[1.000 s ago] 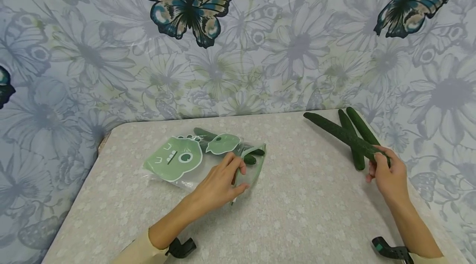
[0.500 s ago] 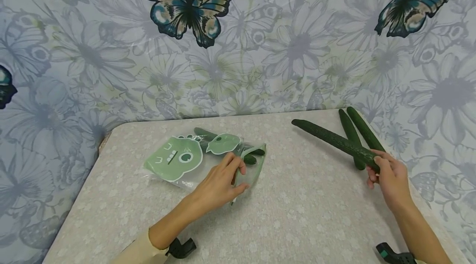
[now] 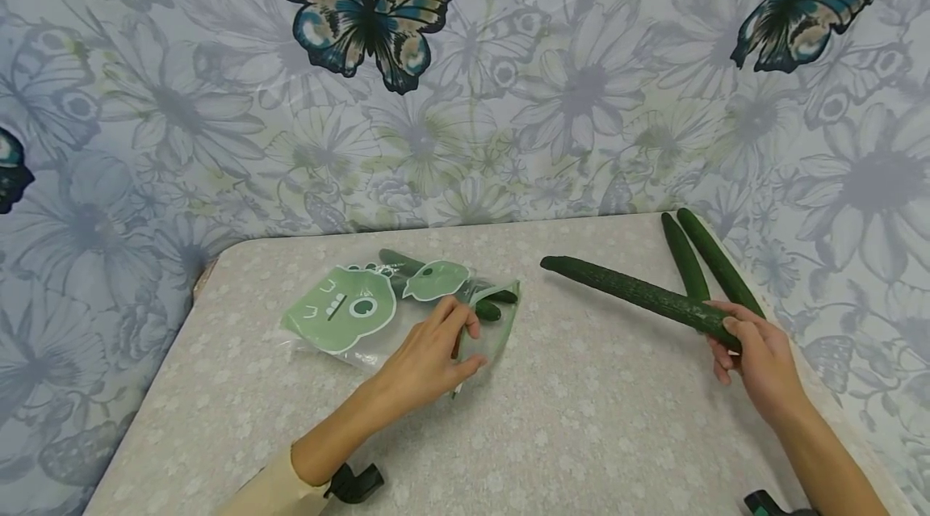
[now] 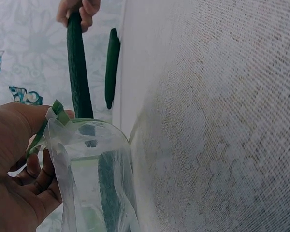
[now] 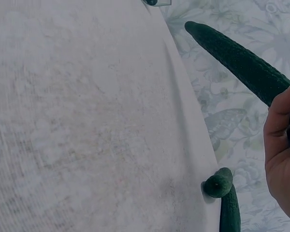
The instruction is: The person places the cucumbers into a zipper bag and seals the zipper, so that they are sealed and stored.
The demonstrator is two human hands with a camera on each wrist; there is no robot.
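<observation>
A long dark green cucumber points left from my right hand, which grips its near end. In the right wrist view that cucumber is raised above the table. My left hand pinches the rim of a clear zip bag printed with green cartoon shapes. The bag's mouth stands open toward the right in the left wrist view, where the edge is between thumb and fingers. Inside the bag lie cucumbers, partly hidden by the print.
Two more cucumbers, one nearer and one along the edge, lie at the table's right side. A pale patterned cloth covers the table. Behind it stands a butterfly-print wall covering.
My right hand has lifted the cucumber off the other two and swung its far tip left and nearer, toward the bag. The left hand and the bag have stayed in place.
</observation>
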